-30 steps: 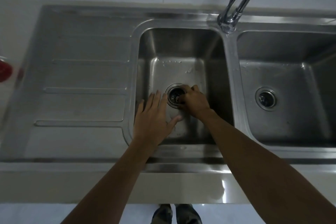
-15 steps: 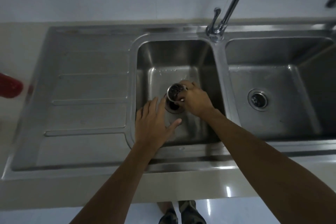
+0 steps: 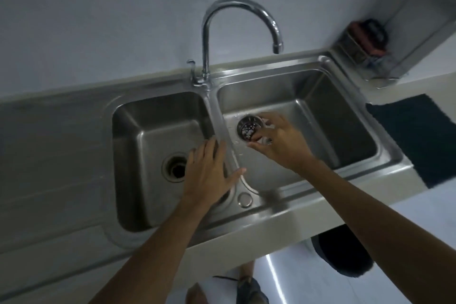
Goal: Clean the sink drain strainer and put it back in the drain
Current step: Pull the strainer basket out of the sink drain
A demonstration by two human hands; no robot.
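Note:
My right hand [image 3: 278, 142] holds a round metal drain strainer [image 3: 249, 128] over the right basin [image 3: 345, 116], its open side facing up with bits of debris inside. The left basin's drain [image 3: 175, 166] is an open dark hole with no strainer in it. My left hand [image 3: 208, 170] hovers with fingers spread over the right edge of the left basin [image 3: 148, 126] and the divider between the basins; it holds nothing.
A curved chrome faucet [image 3: 237, 7] rises behind the divider, spout over the right basin, no water running. A drainboard [image 3: 49, 143] lies at left. A dark mat [image 3: 419, 136] and a metal caddy with sponges [image 3: 365, 44] sit at right.
My right hand lifted the strainer out of the left basin's drain and carried it across to the right basin. My head turned right and up, bringing the faucet into view.

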